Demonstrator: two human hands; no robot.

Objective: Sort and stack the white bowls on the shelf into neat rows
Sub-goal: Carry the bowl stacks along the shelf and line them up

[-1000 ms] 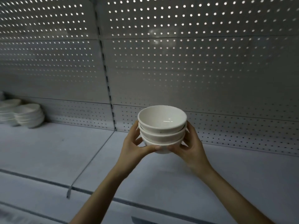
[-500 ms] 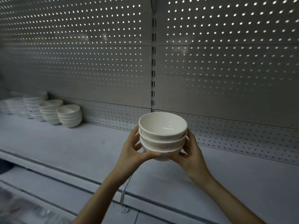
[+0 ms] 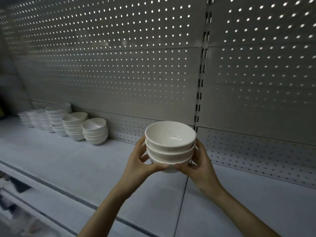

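A stack of three white bowls [image 3: 170, 144] hangs above the grey shelf [image 3: 71, 161], held from both sides. My left hand [image 3: 139, 164] cups its left side and underside. My right hand [image 3: 200, 164] cups the right side, and the fingertips of both hands meet under the bottom bowl. At the back left of the shelf, several stacks of white bowls stand in a row against the wall. The nearest stack [image 3: 95, 132] is the lowest, the one behind it [image 3: 75, 125] a little taller, and those beyond [image 3: 56, 118] are taller and blurred.
A perforated metal back wall [image 3: 119, 65] rises behind the shelf, with a slotted upright [image 3: 201, 74] right of centre. A seam [image 3: 181, 202] splits the shelf boards below my hands. A lower shelf edge [image 3: 25, 199] runs along the bottom left.
The view has swung left, so the row of bowl stacks has come further into view and nearer. The held stack stays in both hands at the middle of the view.
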